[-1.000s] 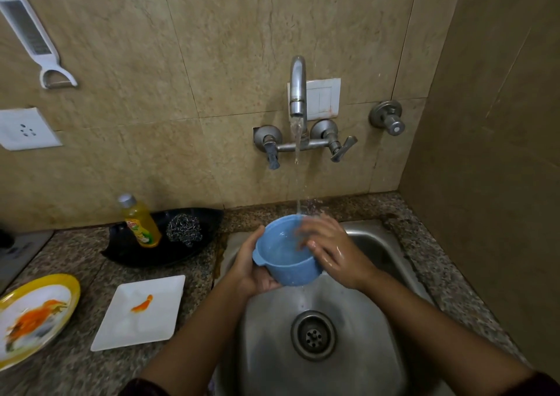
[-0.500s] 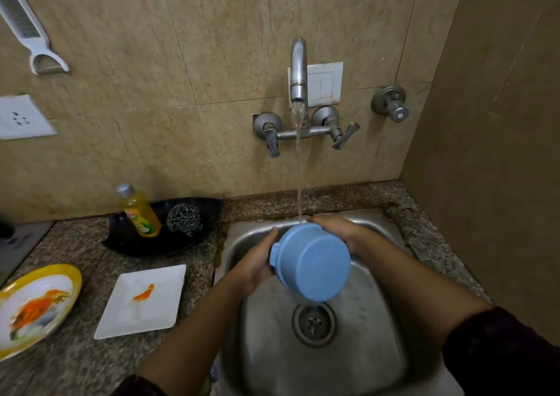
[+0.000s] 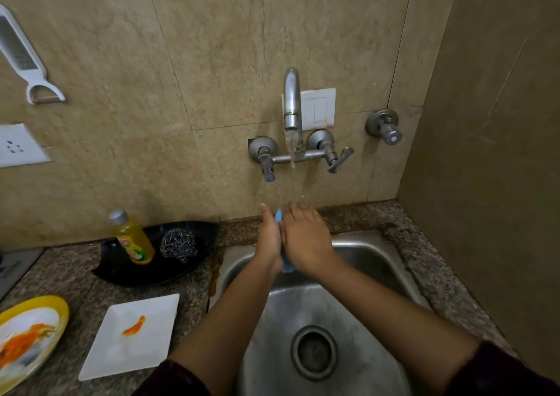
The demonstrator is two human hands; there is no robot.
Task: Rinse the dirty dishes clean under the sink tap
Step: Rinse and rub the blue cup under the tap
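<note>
**Blue cup pressed between two hands under the running tap**

Two dirty dishes sat on the counter: one square white plate (image 3: 130, 336) with an orange smear and one yellow-rimmed plate (image 3: 28, 338) smeared orange. One black dish (image 3: 157, 271) held one soap bottle (image 3: 133, 238) and one steel scrubber (image 3: 178, 244). One tap (image 3: 291, 104) ran above one steel sink (image 3: 357, 277). The left hand (image 3: 269, 241) and right hand (image 3: 306, 241) were flattened against opposite sides of one blue cup (image 3: 279, 215), fingers extended. The cup was almost hidden, with only slivers showing at the fingertips and wrists; which way it pointed could not be told. It was held over the sink's back edge, below the stream.
</note>
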